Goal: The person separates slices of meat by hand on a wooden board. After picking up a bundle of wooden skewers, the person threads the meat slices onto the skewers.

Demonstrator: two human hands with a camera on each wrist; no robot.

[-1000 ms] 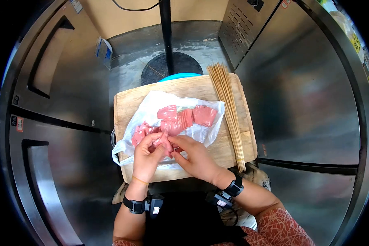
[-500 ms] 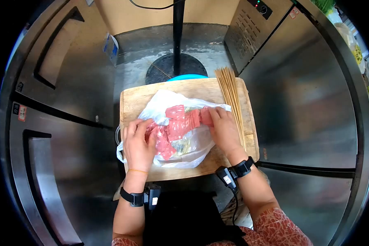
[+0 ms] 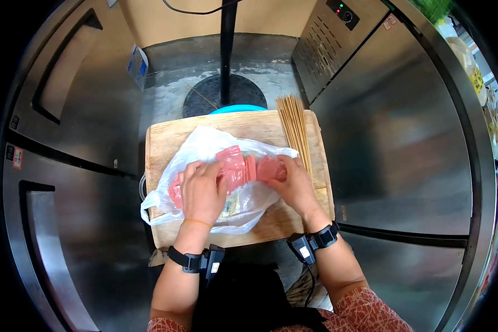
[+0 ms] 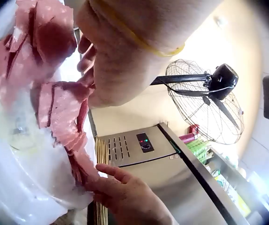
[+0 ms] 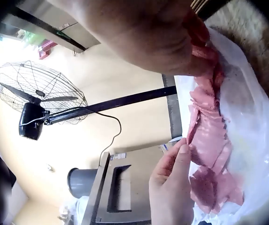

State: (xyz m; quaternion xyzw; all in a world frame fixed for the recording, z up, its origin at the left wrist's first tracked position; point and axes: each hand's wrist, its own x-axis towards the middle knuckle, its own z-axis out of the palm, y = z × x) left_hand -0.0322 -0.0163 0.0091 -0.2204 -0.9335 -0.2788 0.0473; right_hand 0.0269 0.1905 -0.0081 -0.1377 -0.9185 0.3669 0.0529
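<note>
Thin pink meat slices flecked with white (image 3: 235,171) lie in overlapping rows on a white plastic bag (image 3: 205,141) over a wooden cutting board (image 3: 163,138). My right hand (image 3: 300,188) grips the slices at the right end, thumb on the near side and fingers on the far side. Over the left part of the meat is my left hand (image 3: 202,191); in the right wrist view, its thumb and forefinger (image 5: 183,149) pinch the edge of a slice in the middle row. The left palm hides some slices in the head view.
A bundle of thin wooden skewers (image 3: 294,124) lies along the board's right side. Steel cabinets (image 3: 404,127) stand close on both sides. Behind the board are a fan's black pole (image 3: 227,61) and a blue rim (image 3: 240,108).
From working together on one slice at the near side, the hands have parted to the two sides of the meat. Since then, the left has shifted toward the middle row, and the right has closed on the right-end slices.
</note>
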